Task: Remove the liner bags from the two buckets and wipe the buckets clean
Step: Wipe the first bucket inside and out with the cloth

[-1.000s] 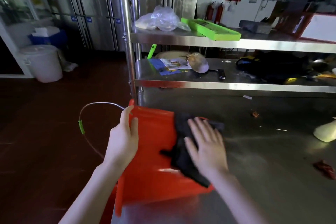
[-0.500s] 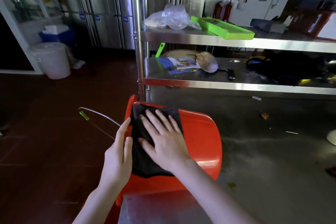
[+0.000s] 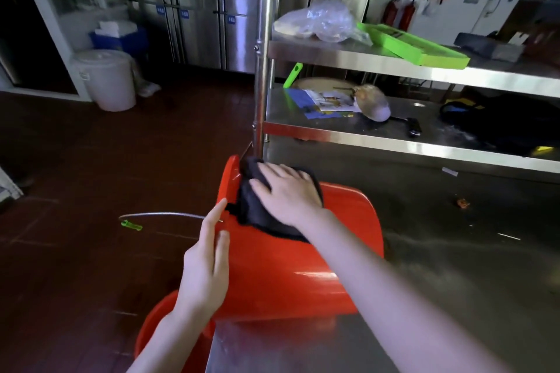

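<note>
So the right hand (image 3: 288,194) lies flat, fingers straight and spread, pressing a black cloth (image 3: 257,218) onto the upper wall of a red bucket (image 3: 288,269). The left hand (image 3: 206,263) rests open against the same bucket's near-left side, just beside the rim, with its fingers straight and the index finger pointing up along the edge. The bucket lies on its side at the left end of the steel worktop (image 3: 454,281), with its mouth facing left, out over the floor. Its wire handle (image 3: 169,215) sticks out to the left of the bucket and carries a green grip (image 3: 131,225). A second red bucket (image 3: 151,327) sits below it, partly hidden by the left forearm. Behind the bucket rises a steel shelf rack (image 3: 363,57) holding a crumpled clear plastic bag (image 3: 321,21) and a green tray (image 3: 415,45). Far to the bucket's left, a white lidded bucket (image 3: 106,79) stands on the floor.
</note>
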